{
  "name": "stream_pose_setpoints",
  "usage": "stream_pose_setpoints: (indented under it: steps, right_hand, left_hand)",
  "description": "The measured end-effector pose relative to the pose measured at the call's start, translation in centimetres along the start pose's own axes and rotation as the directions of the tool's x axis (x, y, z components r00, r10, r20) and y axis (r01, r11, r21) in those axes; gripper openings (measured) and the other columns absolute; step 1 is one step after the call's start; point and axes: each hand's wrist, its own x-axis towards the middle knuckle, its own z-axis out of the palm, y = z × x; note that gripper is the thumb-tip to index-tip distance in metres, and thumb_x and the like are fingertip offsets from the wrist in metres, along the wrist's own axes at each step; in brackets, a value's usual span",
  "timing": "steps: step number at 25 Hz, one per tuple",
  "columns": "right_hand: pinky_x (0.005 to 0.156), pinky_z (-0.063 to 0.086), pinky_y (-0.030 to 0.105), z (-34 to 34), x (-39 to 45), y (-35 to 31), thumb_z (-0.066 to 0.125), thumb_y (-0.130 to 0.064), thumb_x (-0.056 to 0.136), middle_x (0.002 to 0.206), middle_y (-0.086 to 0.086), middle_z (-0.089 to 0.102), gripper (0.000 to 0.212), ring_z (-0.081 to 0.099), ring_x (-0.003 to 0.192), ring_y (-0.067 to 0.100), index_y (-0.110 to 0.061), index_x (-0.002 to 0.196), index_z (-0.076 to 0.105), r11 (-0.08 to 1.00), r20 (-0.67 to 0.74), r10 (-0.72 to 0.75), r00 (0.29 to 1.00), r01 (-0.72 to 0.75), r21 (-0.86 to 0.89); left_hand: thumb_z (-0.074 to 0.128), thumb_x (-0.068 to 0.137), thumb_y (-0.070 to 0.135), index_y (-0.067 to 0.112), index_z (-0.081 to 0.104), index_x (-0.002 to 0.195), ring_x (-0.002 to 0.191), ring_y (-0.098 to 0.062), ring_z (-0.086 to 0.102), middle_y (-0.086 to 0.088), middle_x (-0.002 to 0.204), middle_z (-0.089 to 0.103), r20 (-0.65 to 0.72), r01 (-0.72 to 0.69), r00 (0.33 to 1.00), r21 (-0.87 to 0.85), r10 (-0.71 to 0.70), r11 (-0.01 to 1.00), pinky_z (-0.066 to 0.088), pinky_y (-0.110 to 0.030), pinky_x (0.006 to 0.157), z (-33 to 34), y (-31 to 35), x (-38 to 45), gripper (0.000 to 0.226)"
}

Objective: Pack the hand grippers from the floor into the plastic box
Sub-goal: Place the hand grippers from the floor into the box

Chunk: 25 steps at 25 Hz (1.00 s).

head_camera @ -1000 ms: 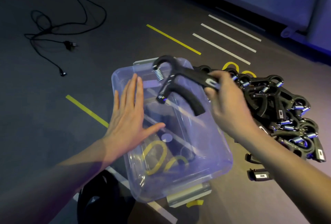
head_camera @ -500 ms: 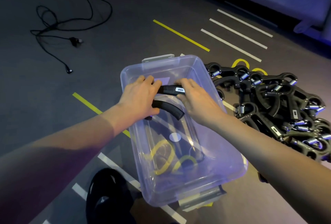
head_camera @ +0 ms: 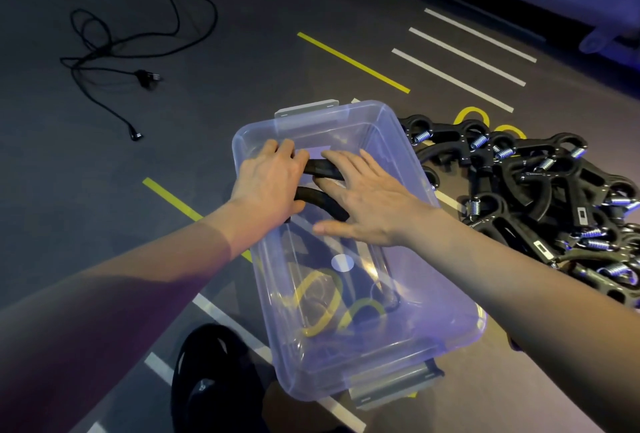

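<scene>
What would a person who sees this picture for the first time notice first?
Both hands, the left hand and the right hand, meet over one black hand gripper at the far end of the clear plastic box. To the right of the box, a large pile of hand grippers lies on the floor.

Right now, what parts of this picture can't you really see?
Head view, the only one:
- The hand gripper in the plastic box: its spring end is hidden under the left hand.
- The left hand's fingers: curled out of sight, so their hold is unclear.
- The pile of grippers: cut off by the right edge, too tangled to count.
- The dark object by the box's near corner: too dark to name.
</scene>
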Motion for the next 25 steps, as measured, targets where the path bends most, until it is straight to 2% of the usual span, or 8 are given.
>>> stream_pose_setpoints:
  steps: [2, 5, 7, 10, 13, 17, 21, 25]
  right_hand:
    - [0.117, 0.001, 0.051, 0.7, 0.1, -0.3, 0.037, -0.077, 0.077, 0.155, 0.013, 0.005, 0.090, 0.001, 0.143, 0.030, -0.017, 0.143, 0.030, 0.999, 0.063, 0.036, 0.997, -0.033, -0.038]
    - [0.117, 0.005, 0.051, 1.4, 0.5, -0.7, 0.039, -0.077, 0.076, 0.154, 0.013, 0.007, 0.088, 0.005, 0.142, 0.031, -0.017, 0.140, 0.034, 0.998, 0.032, 0.063, 0.997, -0.064, 0.028]
    - [0.116, 0.007, 0.049, 1.9, 0.7, -0.5, 0.041, -0.075, 0.078, 0.152, 0.011, 0.010, 0.085, 0.007, 0.141, 0.030, -0.016, 0.139, 0.037, 0.995, 0.017, 0.061, 0.998, -0.063, 0.084]
    - [0.116, 0.011, 0.050, 3.1, 1.5, 0.6, 0.039, -0.077, 0.076, 0.151, 0.009, 0.012, 0.090, 0.008, 0.141, 0.030, -0.014, 0.140, 0.038, 0.996, 0.090, 0.082, 0.993, -0.085, 0.036]
    - [0.114, 0.015, 0.044, 4.3, 2.6, 1.5, 0.040, -0.079, 0.074, 0.150, 0.010, 0.013, 0.093, 0.010, 0.139, 0.030, -0.017, 0.143, 0.037, 0.995, 0.195, 0.096, 0.976, -0.097, -0.004]
    - [0.116, 0.003, 0.048, 5.2, 4.2, 1.8, 0.036, -0.073, 0.082, 0.158, 0.004, -0.009, 0.084, -0.011, 0.145, 0.028, -0.025, 0.149, 0.022, 0.986, 0.362, 0.141, 0.921, -0.165, 0.036]
    - [0.116, -0.002, 0.054, 6.2, 4.8, 1.3, 0.023, -0.069, 0.089, 0.157, -0.003, -0.021, 0.070, -0.019, 0.144, 0.028, -0.034, 0.149, 0.014, 0.986, 0.407, 0.167, 0.898, -0.143, -0.089]
    - [0.114, 0.007, 0.056, 6.5, 3.8, 0.2, 0.028, -0.063, 0.091, 0.157, 0.003, -0.019, 0.066, -0.010, 0.145, 0.033, -0.029, 0.148, 0.020, 0.978, 0.310, 0.202, 0.929, -0.210, -0.006]
  left_hand:
    - [0.063, 0.080, 0.040, 0.018, 0.044, 0.119, 0.105, -0.021, 0.047, -0.003, 0.117, 0.047, -0.003, -0.016, 1.000, 0.029, 0.016, 0.999, 0.029, -0.027, 0.066, 0.2, 0.0, 0.2, 0.049]
    - [0.063, 0.080, 0.037, 0.016, 0.044, 0.117, 0.104, -0.022, 0.049, -0.004, 0.115, 0.049, 0.006, -0.035, 0.999, 0.032, 0.034, 0.999, 0.032, -0.028, 0.070, 0.3, 0.1, 0.5, 0.047]
    - [0.063, 0.080, 0.041, 0.016, 0.041, 0.119, 0.111, -0.024, 0.046, -0.005, 0.121, 0.048, 0.026, -0.059, 0.998, 0.031, 0.058, 0.998, 0.034, -0.032, 0.089, 0.5, 0.1, 0.5, 0.052]
    - [0.055, 0.083, 0.052, 0.016, 0.034, 0.132, 0.131, -0.026, 0.030, -0.006, 0.142, 0.034, 0.008, -0.086, 0.996, 0.098, 0.085, 0.991, 0.008, -0.046, 0.112, 0.9, -0.1, -0.3, 0.064]
    - [0.043, 0.088, 0.051, 0.016, 0.029, 0.139, 0.139, -0.027, 0.013, -0.008, 0.153, 0.016, -0.063, -0.069, 0.995, 0.091, 0.075, 0.993, 0.000, -0.050, 0.112, 1.0, -0.7, -1.3, 0.064]
    - [0.042, 0.089, 0.045, 0.014, 0.024, 0.144, 0.142, -0.029, -0.001, -0.007, 0.157, -0.001, -0.068, -0.053, 0.996, 0.049, 0.057, 0.997, 0.001, -0.053, 0.111, 1.0, -0.6, -1.6, 0.066]
    - [0.047, 0.089, 0.031, 0.011, 0.033, 0.141, 0.143, -0.030, 0.003, -0.008, 0.156, 0.008, -0.114, -0.063, 0.992, -0.090, 0.052, 0.994, 0.004, -0.055, 0.111, 1.0, -0.7, -1.3, 0.057]
    - [0.057, 0.083, 0.015, 0.006, 0.047, 0.131, 0.140, -0.033, 0.019, -0.013, 0.151, 0.027, -0.201, -0.072, 0.979, -0.250, 0.021, 0.966, 0.009, -0.058, 0.109, 1.1, -0.9, -1.5, 0.050]
